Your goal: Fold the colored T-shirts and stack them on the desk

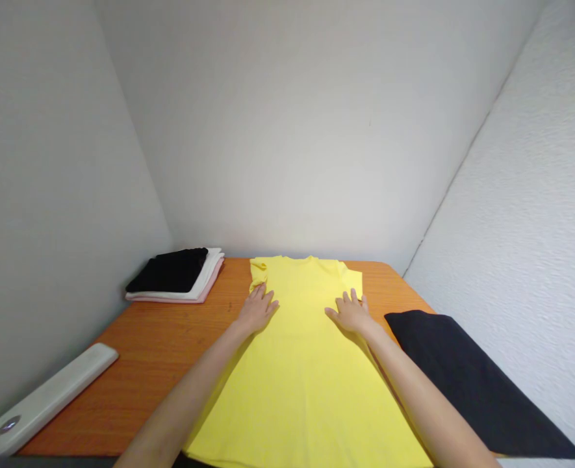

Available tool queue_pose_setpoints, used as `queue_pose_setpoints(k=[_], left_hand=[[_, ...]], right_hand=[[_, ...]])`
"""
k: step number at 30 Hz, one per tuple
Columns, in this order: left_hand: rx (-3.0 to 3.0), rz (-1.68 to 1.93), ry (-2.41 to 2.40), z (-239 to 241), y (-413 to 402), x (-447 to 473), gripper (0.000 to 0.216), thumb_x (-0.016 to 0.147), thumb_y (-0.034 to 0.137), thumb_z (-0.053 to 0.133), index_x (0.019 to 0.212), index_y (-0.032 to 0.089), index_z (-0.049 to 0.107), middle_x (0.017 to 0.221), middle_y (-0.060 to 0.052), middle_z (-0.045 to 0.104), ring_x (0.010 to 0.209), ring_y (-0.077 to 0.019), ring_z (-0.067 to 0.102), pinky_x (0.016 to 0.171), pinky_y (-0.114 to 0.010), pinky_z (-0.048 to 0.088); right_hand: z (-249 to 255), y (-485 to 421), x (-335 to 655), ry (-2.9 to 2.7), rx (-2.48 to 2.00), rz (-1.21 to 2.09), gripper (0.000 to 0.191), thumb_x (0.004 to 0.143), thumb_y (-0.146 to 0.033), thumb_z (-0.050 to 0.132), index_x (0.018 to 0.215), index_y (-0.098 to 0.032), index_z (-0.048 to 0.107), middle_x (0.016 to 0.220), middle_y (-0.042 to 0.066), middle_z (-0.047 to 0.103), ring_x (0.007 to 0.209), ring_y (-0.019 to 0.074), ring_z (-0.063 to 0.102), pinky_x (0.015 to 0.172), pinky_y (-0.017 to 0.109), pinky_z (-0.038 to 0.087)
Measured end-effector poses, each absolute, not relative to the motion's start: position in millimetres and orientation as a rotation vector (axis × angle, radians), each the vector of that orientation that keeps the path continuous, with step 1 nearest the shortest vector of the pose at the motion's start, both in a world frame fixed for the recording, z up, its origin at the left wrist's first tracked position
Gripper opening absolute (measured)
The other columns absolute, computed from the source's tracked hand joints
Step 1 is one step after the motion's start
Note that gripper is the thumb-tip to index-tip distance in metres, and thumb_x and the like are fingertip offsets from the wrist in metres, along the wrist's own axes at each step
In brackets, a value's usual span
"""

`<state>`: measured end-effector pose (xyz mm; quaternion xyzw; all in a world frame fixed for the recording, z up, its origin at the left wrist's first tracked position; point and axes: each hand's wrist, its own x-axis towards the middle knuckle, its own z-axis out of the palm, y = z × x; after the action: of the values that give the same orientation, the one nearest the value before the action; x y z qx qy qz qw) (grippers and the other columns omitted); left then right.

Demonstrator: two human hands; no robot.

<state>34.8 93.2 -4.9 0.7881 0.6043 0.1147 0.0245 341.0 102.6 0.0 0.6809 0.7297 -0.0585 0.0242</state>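
A yellow short-sleeved garment (pixel 301 364) lies spread flat on the orange wooden table (pixel 170 338), its neckline toward the far wall. My left hand (pixel 258 307) rests flat on the garment's left side just below the sleeve, fingers spread and open. My right hand (pixel 351 312) lies flat on the right side below the other sleeve, fingers also stretched apart. Neither hand holds anything.
A stack of folded clothes (pixel 177 276), black on top of white and pink, sits at the table's far left corner. A black cloth (pixel 467 377) lies on the right side. A white elongated device (pixel 48 396) rests at the near left edge. Walls enclose three sides.
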Motion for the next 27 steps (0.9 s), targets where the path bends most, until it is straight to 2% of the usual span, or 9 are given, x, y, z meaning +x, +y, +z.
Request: queue_pose_setpoints(k=[2, 5, 11, 15, 17, 19, 22, 24, 27], left_hand=[[2.422, 0.437, 1.952, -2, 96, 38, 0.045, 0.099, 0.045, 0.031, 0.127, 0.02, 0.056, 0.157, -0.012, 0.028, 0.147, -0.0288, 0.019, 0.118, -0.046, 0.018], [2.254, 0.55, 2.197, 2, 104, 37, 0.036, 0.096, 0.036, 0.039, 0.121, 0.021, 0.059, 0.158, -0.011, 0.025, 0.146, -0.0338, 0.015, 0.116, -0.051, 0.019], [1.966, 0.531, 2.4, 0, 132, 11, 0.044, 0.09, 0.029, 0.043, 0.129, 0.014, 0.055, 0.129, -0.019, 0.057, 0.124, -0.0324, 0.05, 0.1, -0.045, 0.041], [1.764, 0.479, 2.551, -3, 136, -7, 0.048, 0.09, 0.031, 0.038, 0.132, 0.012, 0.052, 0.124, -0.022, 0.06, 0.118, -0.0358, 0.055, 0.09, -0.048, 0.047], [1.711, 0.455, 2.617, -4, 132, -9, 0.054, 0.088, 0.034, 0.042, 0.133, 0.005, 0.049, 0.129, -0.028, 0.055, 0.123, -0.04, 0.051, 0.092, -0.051, 0.045], [1.723, 0.462, 2.672, -4, 126, -7, 0.062, 0.088, 0.034, 0.044, 0.139, -0.002, 0.041, 0.144, -0.032, 0.04, 0.136, -0.0417, 0.037, 0.103, -0.054, 0.037], [2.11, 0.458, 2.521, -4, 120, 2, 0.063, 0.091, 0.03, 0.039, 0.147, 0.003, 0.03, 0.159, -0.022, 0.018, 0.148, -0.0334, 0.012, 0.117, -0.049, 0.016], [2.366, 0.338, 2.282, -7, 119, 9, 0.06, 0.095, 0.036, 0.033, 0.149, 0.01, 0.031, 0.161, -0.015, 0.017, 0.149, -0.0283, 0.01, 0.12, -0.045, 0.01], [2.346, 0.144, 2.186, -14, 120, 15, 0.067, 0.097, 0.051, 0.026, 0.149, 0.009, 0.032, 0.159, -0.019, 0.022, 0.148, -0.0303, 0.015, 0.118, -0.048, 0.015]], right_hand=[[4, 113, 338, 2.353, 2.072, -0.172, 0.071, 0.094, -0.063, 0.032, 0.144, -0.014, 0.044, 0.158, 0.018, 0.023, 0.147, 0.0361, 0.002, 0.115, 0.058, 0.003], [-2, 126, 328, 2.406, 2.108, -0.156, 0.07, 0.097, -0.06, 0.026, 0.151, -0.016, 0.031, 0.16, 0.015, 0.016, 0.148, 0.0325, 0.005, 0.116, 0.054, 0.007], [-37, 135, 321, 2.396, 2.209, 0.009, 0.072, 0.097, -0.062, 0.022, 0.153, -0.018, 0.028, 0.16, 0.015, 0.014, 0.148, 0.0315, 0.007, 0.117, 0.052, 0.003], [-44, 136, 324, 2.424, 2.219, 0.035, 0.072, 0.096, -0.063, 0.023, 0.152, -0.019, 0.03, 0.16, 0.015, 0.016, 0.148, 0.0312, 0.008, 0.117, 0.052, 0.003], [-44, 136, 324, 2.435, 2.226, 0.041, 0.072, 0.096, -0.063, 0.024, 0.152, -0.019, 0.029, 0.16, 0.015, 0.016, 0.148, 0.0313, 0.008, 0.117, 0.052, 0.003], [-44, 137, 324, 2.441, 2.233, 0.036, 0.071, 0.096, -0.063, 0.024, 0.152, -0.019, 0.029, 0.16, 0.015, 0.017, 0.148, 0.0313, 0.008, 0.117, 0.052, 0.003], [-44, 137, 325, 2.445, 2.231, 0.01, 0.072, 0.096, -0.064, 0.023, 0.153, -0.02, 0.028, 0.16, 0.014, 0.017, 0.148, 0.0311, 0.008, 0.117, 0.052, 0.002], [-44, 137, 325, 2.447, 2.224, 0.002, 0.073, 0.095, -0.065, 0.022, 0.153, -0.02, 0.028, 0.16, 0.014, 0.016, 0.148, 0.0313, 0.007, 0.117, 0.052, 0.001], [-42, 137, 325, 2.445, 2.215, -0.011, 0.075, 0.095, -0.066, 0.021, 0.153, -0.02, 0.027, 0.161, 0.013, 0.015, 0.148, 0.0314, 0.006, 0.117, 0.051, 0.0]])
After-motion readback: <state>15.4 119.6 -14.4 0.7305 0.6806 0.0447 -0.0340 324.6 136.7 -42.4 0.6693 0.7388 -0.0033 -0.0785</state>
